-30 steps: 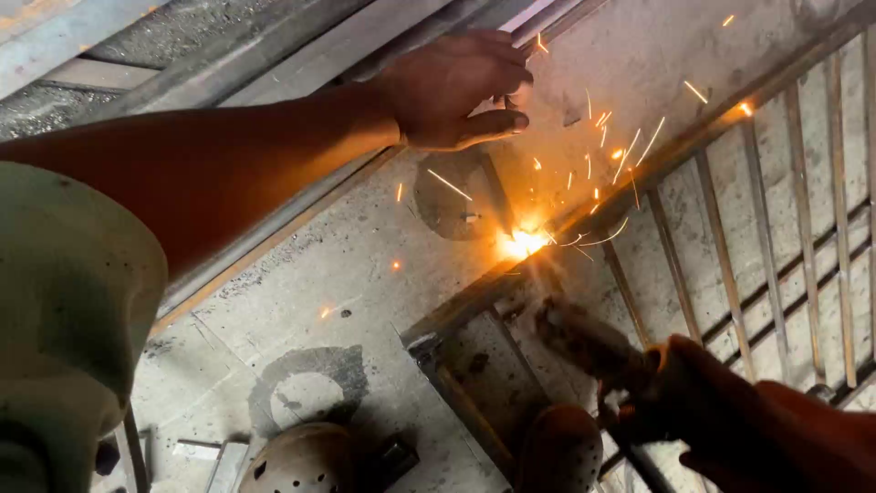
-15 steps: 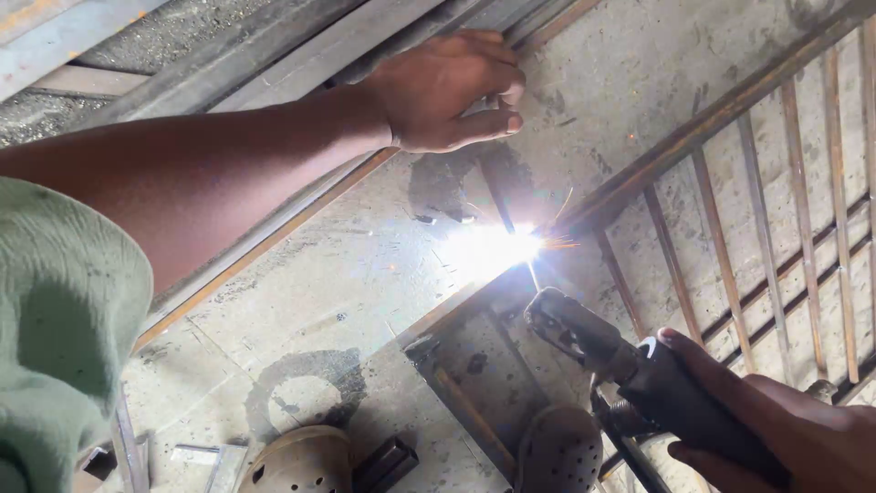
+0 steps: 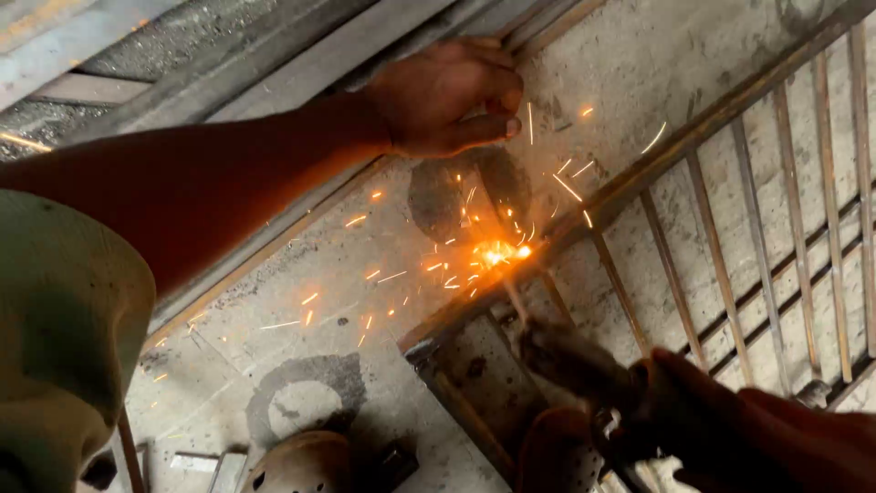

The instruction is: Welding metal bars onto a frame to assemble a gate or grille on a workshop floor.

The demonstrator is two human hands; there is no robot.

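Note:
My left hand (image 3: 447,96) reaches in from the left at the top, its fingers curled around what looks like a thin metal bar (image 3: 493,205) that runs down to the weld spot. Orange sparks (image 3: 497,254) burst where an electrode tip meets the top rail of a metal grille frame (image 3: 675,151). My right hand (image 3: 730,429), at the lower right, grips a dark welding electrode holder (image 3: 575,361), from which the short rod (image 3: 516,297) points up at the sparks.
The grille's thin vertical bars (image 3: 757,246) fill the right side over a concrete floor (image 3: 319,301). Long metal sections (image 3: 274,64) lie along the top left. A round rusty object (image 3: 301,461) sits at the bottom. A pale cloth-covered shape (image 3: 64,338) blocks the left.
Half a second ago the arc glowed bright white; now it is orange and throws sparks out to the left. Both hands have stayed almost where they were.

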